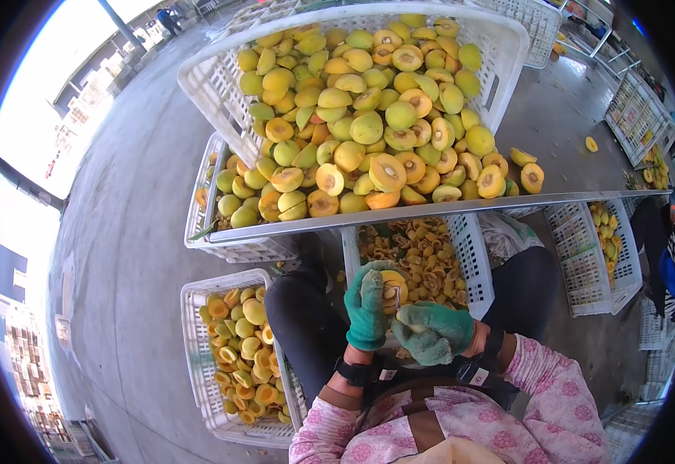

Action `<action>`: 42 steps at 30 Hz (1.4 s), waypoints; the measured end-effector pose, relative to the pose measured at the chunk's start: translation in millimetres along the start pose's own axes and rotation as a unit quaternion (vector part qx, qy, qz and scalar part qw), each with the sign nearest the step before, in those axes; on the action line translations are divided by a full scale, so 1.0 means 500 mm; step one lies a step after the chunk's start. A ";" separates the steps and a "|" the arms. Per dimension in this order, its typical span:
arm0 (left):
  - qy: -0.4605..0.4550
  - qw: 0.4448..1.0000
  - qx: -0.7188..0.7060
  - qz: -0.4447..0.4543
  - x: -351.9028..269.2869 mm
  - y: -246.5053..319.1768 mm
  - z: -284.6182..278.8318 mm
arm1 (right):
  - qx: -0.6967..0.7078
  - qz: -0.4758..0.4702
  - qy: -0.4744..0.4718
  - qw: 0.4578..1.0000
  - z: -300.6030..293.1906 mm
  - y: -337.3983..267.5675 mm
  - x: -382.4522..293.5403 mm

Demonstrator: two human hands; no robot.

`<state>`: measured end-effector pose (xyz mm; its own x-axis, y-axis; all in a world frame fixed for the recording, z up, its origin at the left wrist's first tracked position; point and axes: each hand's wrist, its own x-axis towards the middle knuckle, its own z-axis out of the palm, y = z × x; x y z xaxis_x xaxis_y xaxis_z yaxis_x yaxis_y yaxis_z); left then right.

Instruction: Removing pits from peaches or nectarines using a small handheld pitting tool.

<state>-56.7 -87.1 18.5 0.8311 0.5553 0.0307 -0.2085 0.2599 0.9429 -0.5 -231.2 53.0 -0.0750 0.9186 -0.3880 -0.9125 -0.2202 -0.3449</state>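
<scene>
My left hand (366, 304), in a green knit glove, grips a yellow stone-fruit half (394, 289) with its cut face showing. Close against its lower edge is my right hand (435, 333), gloved alike, with curled fingers. A thin curved line shows on the cut face, perhaps the loop of a small pitting tool; any handle is hidden in the right glove. Both hands are above a white plastic crate (479, 261) of fruit stones and scraps between my knees. Beyond, halved apricot-like fruit (366, 127) spills from a tipped white crate (503, 75) onto a metal-edged table (372, 216).
At my left stands a white crate (195, 348) of pitted halves. Another crate (245, 250) sits under the table's left corner. To the right are a crate of fruit (581, 261) and a partly visible person (671, 267). Several loose halves (532, 178) lie on the tabletop.
</scene>
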 end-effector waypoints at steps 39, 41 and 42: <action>-0.031 0.980 -0.080 -0.182 0.050 0.115 -0.076 | -0.577 -0.325 0.356 0.659 -0.074 -0.001 0.004; -0.096 0.985 0.002 -0.144 0.024 0.077 -0.081 | -0.544 -0.371 0.330 0.677 -0.015 -0.012 0.007; -0.131 0.984 0.044 -0.115 0.013 0.065 -0.080 | -0.538 -0.392 0.314 0.677 0.018 -0.021 0.012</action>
<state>-78.7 -43.5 35.9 0.9577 0.2643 -0.1138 0.0370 0.2792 0.9595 5.2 -220.5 61.9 0.7568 0.6453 0.1041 0.2742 -0.1688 -0.9467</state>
